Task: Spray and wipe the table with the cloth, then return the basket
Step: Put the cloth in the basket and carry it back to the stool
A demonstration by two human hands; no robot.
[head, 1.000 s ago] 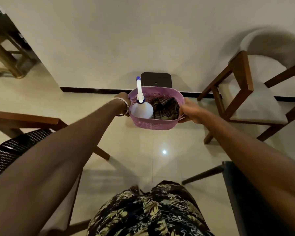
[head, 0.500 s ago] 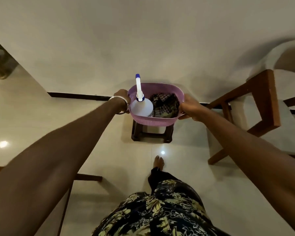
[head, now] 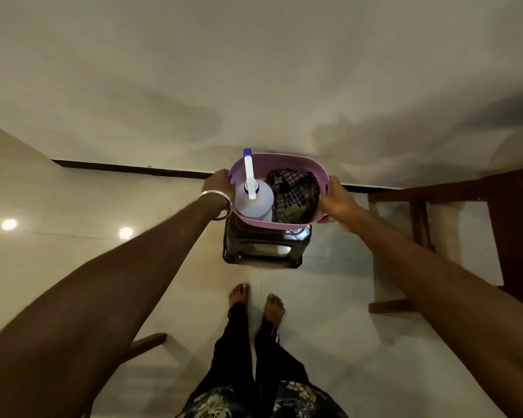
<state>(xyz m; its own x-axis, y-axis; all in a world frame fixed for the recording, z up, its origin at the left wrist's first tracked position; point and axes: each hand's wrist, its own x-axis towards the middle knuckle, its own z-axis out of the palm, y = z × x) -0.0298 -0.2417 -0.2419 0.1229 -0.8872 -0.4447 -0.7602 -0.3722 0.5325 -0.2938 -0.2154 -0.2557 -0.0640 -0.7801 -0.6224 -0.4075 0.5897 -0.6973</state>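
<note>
Your two bare feet (head: 255,300) stand on the pale glossy tiled floor (head: 73,251), toes pointing at a small dark brown plastic stool (head: 264,245) just ahead of them. Both your arms reach forward over it. Your left hand (head: 219,184), with a silver metal bangle (head: 216,200) at the wrist, grips the left rim of the round lilac perforated plastic basket (head: 281,224); your right hand (head: 338,202) grips the right rim, fingers curled under the edge. The basket sits at the stool's top, over its far edge; whether it rests there or hangs just above, you cannot tell. Inside it, on the left, stands a white plastic spray bottle with a blue-tipped nozzle (head: 252,197), and on the right lies a crumpled dark checked cloth (head: 295,193), touching the bottle. Off to your right stands a brown wooden chair frame (head: 495,224). Beyond the basket, a dark skirting strip (head: 127,168) runs along the foot of the pale wall (head: 254,70).
</note>
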